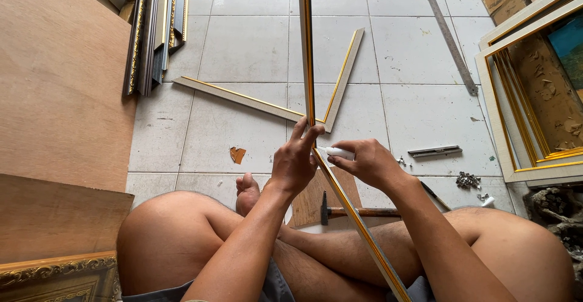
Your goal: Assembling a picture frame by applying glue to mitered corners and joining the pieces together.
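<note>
Nearest me, my crossed bare legs [182,241] fill the bottom of the view. My left hand [294,162] is closed around two gold-edged frame moulding strips [308,53], which seem to meet at its fingers: one runs straight away from me, the other [358,229] slants back to my right knee. My right hand [364,162] pinches a small white tube [337,152], its tip pointing left, just beside that joint. A hammer [358,212] lies on the tiled floor [425,107] beneath.
</note>
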